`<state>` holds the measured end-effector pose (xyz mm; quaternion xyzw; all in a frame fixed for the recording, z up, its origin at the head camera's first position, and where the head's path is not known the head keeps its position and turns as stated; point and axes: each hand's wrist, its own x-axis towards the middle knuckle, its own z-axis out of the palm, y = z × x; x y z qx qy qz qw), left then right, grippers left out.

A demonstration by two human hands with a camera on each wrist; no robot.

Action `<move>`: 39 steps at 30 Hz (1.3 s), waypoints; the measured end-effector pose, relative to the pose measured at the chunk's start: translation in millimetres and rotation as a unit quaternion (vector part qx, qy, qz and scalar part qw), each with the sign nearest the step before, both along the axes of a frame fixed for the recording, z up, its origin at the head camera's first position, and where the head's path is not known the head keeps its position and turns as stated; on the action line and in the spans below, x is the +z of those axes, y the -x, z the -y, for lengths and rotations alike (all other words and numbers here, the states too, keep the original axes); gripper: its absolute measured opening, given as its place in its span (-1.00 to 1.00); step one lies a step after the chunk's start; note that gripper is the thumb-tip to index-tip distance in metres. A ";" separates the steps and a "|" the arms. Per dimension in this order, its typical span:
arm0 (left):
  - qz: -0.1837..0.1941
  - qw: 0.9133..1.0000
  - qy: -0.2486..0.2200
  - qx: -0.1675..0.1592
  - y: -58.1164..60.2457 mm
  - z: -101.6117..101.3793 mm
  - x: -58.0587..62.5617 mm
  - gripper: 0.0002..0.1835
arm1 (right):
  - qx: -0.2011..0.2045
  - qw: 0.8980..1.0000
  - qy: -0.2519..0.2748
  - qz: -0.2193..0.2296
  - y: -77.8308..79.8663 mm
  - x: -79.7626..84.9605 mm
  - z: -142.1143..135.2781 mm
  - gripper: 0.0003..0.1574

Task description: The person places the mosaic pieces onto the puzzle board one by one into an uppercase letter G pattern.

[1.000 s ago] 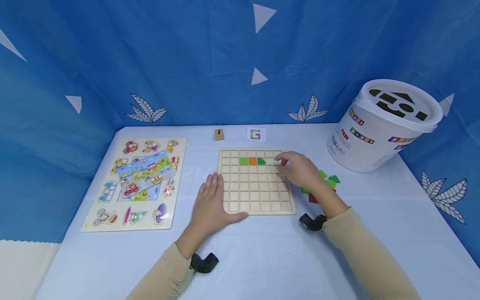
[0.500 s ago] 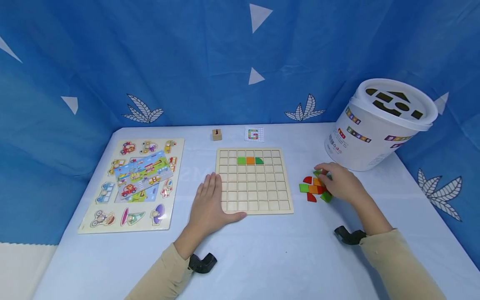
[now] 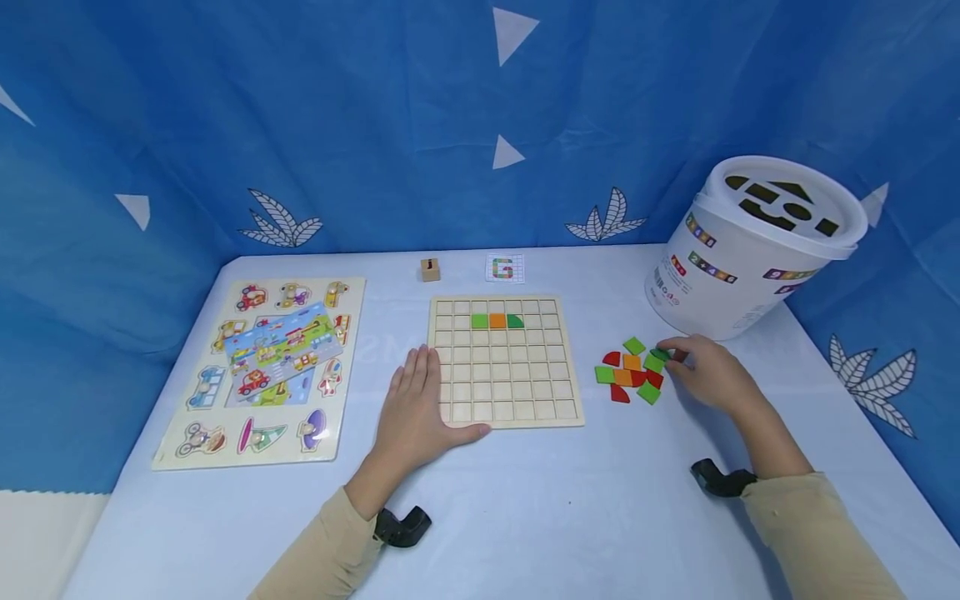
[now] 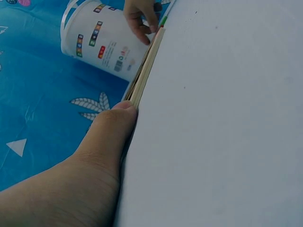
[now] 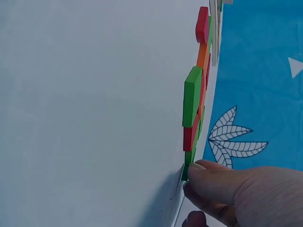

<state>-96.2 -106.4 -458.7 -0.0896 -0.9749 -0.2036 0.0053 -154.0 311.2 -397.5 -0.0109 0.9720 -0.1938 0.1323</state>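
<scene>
My left hand (image 3: 412,417) lies with straight fingers along the left edge of the wooden grid board (image 3: 510,375), its thumb touching the front edge. One row of the board holds a light green square (image 3: 480,321), an orange square (image 3: 497,321) and a dark green quarter-circle tile (image 3: 515,321). To the right of the board, my right hand (image 3: 712,373) pinches another dark green quarter-circle tile (image 3: 661,354) between thumb and finger, at the edge of a loose group of tiles. In the right wrist view, that tile (image 5: 185,172) is mostly covered by the fingertips.
Loose red, orange and light green tiles (image 3: 622,377) lie nearby. Behind them stands a white bucket (image 3: 712,283) with shaped holes in its lid. A pattern card (image 3: 505,268) and a wooden block (image 3: 430,269) lie behind the board. A vehicle puzzle (image 3: 300,433) bearing picture cards is at left.
My right hand has gone from the board's right side to the tile group, then slightly right along it, and now pinches a dark green tile. The left hand stays by the board.
</scene>
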 end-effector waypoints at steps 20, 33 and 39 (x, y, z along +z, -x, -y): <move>-0.001 1.000 0.006 0.002 1.1 0.9 -1.3 0.49 | -0.011 1.000 0.010 0.002 -3.1 -3.0 -10.3 -0.37; 0.005 1.000 0.007 0.000 2.4 0.9 -4.1 0.50 | 0.013 0.999 0.029 0.009 -4.0 -5.4 -16.7 -0.45; 0.005 1.000 0.008 -0.001 2.0 0.7 -3.8 0.50 | 0.018 0.999 0.033 0.007 -4.4 -6.4 -19.6 -0.50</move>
